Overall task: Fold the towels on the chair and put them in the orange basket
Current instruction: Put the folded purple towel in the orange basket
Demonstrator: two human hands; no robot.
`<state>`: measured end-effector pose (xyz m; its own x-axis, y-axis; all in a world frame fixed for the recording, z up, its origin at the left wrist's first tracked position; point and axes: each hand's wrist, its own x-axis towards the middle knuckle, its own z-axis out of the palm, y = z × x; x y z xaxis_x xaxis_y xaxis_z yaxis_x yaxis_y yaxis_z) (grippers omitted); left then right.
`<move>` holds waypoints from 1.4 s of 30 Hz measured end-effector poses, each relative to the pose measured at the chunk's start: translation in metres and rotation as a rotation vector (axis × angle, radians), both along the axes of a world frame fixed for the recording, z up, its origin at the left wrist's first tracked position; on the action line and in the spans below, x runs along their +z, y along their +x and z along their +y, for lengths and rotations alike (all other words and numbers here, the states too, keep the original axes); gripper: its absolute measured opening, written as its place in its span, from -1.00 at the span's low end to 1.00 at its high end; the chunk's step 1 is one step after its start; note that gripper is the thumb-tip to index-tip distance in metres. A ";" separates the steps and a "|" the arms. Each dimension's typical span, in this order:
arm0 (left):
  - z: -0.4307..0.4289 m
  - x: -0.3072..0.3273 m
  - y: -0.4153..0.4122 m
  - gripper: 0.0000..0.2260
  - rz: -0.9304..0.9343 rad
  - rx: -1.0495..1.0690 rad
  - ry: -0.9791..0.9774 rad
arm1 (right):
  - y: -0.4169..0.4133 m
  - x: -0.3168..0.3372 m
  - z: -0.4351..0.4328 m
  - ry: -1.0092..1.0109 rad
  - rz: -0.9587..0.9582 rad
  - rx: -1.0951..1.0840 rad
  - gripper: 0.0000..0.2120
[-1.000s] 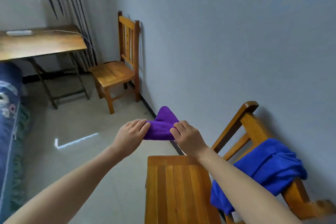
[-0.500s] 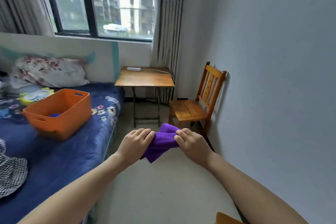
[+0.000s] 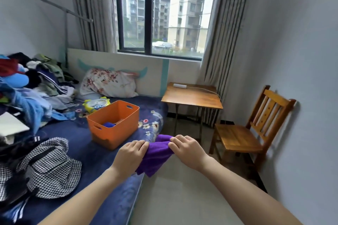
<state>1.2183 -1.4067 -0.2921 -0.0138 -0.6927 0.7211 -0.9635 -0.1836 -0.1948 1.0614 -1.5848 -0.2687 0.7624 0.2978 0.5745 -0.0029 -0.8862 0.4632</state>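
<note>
A folded purple towel (image 3: 155, 157) hangs between my two hands over the bed's edge. My left hand (image 3: 130, 155) grips its left end and my right hand (image 3: 186, 150) grips its right end, fingers curled over the cloth. The orange basket (image 3: 113, 135) stands on the blue bed, up and left of my hands, with a blue folded towel (image 3: 108, 124) inside it. A wooden chair (image 3: 241, 137) with a bare seat stands against the right wall.
The bed (image 3: 95, 160) fills the left side, with a checked bag (image 3: 45, 166), a heap of clothes (image 3: 27, 86), a pillow (image 3: 109, 83) and a yellow toy fan (image 3: 96, 104). A small wooden table (image 3: 192, 96) stands under the window. Tiled floor (image 3: 182, 197) lies below my arms.
The view has swung left from the near chair and its blue towel to the bed and the basket. Both hands have kept hold of the purple towel throughout.
</note>
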 end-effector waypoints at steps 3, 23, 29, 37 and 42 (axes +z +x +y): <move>-0.013 0.000 0.017 -0.77 -0.026 0.039 0.011 | 0.021 -0.006 -0.018 -0.012 -0.015 0.038 -0.90; -0.202 -0.023 0.096 -0.78 0.010 0.227 0.094 | 0.143 -0.039 -0.237 0.069 0.045 0.242 -0.88; -0.228 -0.038 0.137 -0.76 0.090 0.303 0.151 | 0.193 -0.046 -0.268 0.119 0.106 0.284 -0.89; -0.264 -0.044 0.243 -0.79 0.126 0.341 0.105 | 0.302 -0.040 -0.306 0.070 0.160 0.313 -0.93; -0.293 -0.051 0.311 -0.74 0.227 0.360 0.052 | 0.388 -0.032 -0.340 -0.011 0.244 0.341 -0.95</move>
